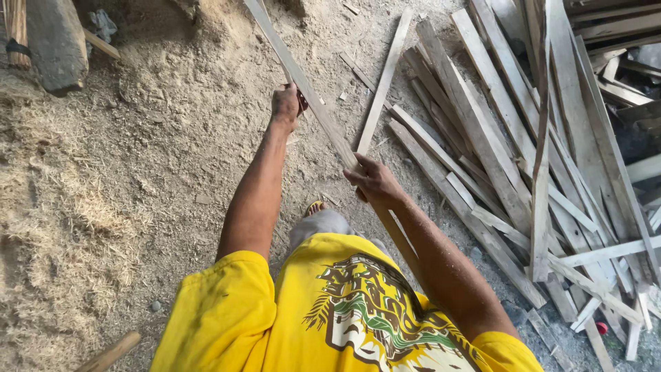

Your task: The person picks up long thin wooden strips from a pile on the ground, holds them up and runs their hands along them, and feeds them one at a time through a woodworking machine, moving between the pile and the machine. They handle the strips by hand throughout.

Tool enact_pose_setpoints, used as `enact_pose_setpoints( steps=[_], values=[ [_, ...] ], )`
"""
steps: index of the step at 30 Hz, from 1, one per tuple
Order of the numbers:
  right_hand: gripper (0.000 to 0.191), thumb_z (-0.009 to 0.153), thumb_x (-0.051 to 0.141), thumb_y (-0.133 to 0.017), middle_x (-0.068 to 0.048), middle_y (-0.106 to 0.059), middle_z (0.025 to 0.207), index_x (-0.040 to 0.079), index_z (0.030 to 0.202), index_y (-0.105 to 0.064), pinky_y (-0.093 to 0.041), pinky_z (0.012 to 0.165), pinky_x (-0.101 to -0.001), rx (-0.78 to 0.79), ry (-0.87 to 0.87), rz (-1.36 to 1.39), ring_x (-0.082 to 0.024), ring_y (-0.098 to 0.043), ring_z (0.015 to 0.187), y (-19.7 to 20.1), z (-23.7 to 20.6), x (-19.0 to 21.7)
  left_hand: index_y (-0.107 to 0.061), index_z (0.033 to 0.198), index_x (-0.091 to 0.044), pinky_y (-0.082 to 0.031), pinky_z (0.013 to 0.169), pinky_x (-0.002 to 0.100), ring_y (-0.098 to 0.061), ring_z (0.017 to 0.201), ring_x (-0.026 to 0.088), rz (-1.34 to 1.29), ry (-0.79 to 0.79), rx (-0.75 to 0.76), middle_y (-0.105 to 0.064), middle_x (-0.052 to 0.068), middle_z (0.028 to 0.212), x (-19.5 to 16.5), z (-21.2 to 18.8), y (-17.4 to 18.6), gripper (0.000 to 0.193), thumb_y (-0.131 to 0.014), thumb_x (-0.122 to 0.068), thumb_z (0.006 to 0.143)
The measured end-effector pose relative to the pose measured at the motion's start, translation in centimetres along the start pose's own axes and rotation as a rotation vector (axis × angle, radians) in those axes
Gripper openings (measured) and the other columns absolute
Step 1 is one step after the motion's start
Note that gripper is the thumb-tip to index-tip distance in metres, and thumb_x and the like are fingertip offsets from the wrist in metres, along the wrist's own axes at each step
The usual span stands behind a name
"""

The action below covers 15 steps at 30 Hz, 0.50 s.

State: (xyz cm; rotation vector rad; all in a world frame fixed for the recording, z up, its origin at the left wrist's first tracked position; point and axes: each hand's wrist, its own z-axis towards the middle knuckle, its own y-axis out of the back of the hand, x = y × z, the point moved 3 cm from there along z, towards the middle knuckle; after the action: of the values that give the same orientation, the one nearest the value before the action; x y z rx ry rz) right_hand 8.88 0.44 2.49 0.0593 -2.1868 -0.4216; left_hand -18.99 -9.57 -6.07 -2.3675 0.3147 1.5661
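Note:
A long thin wooden slat (303,79) runs diagonally from the top centre down toward my body. My left hand (284,105) is stretched out and closed around the slat further up. My right hand (374,180) grips the same slat lower down, close to my chest. The slat's lower end passes behind my right forearm. I wear a yellow printed shirt (289,317), and one foot in a sandal (315,207) shows below the slat.
A big loose pile of wooden slats and offcuts (523,138) covers the ground on the right. Sawdust and shavings (76,200) cover the ground on the left. A thick log (55,41) lies at the top left. A round stick (107,355) lies at the bottom left.

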Motion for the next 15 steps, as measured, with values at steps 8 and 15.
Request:
enact_pose_setpoints(
  steps=[8, 15],
  values=[
    [0.063, 0.097, 0.037, -0.067, -0.003, -0.065, 0.078, 0.001, 0.146, -0.051, -0.051, 0.048, -0.0295, 0.077, 0.059, 0.113, -0.011, -0.061, 0.055, -0.5, 1.3, 3.1, -0.052, 0.11, -0.007, -0.049, 0.046, 0.028, -0.056, 0.056, 0.009, 0.069, -0.059, -0.126, -0.063, 0.005, 0.076, -1.4, -2.8, -0.4, 0.029, -0.046, -0.034, 0.104],
    [0.031, 0.096, 0.016, -0.07, -0.02, -0.076, 0.119, 0.003, 0.123, -0.066, -0.065, 0.082, -0.0314, 0.102, 0.498, 0.086, -0.026, -0.079, 0.1, 1.5, 8.1, 3.7, -0.061, 0.116, 0.004, -0.064, 0.062, 0.032, -0.069, 0.075, 0.019, -0.177, 0.064, 0.152, -0.07, 0.009, 0.086, 2.2, -16.9, -4.5, 0.076, -0.036, -0.065, 0.101]
  ],
)
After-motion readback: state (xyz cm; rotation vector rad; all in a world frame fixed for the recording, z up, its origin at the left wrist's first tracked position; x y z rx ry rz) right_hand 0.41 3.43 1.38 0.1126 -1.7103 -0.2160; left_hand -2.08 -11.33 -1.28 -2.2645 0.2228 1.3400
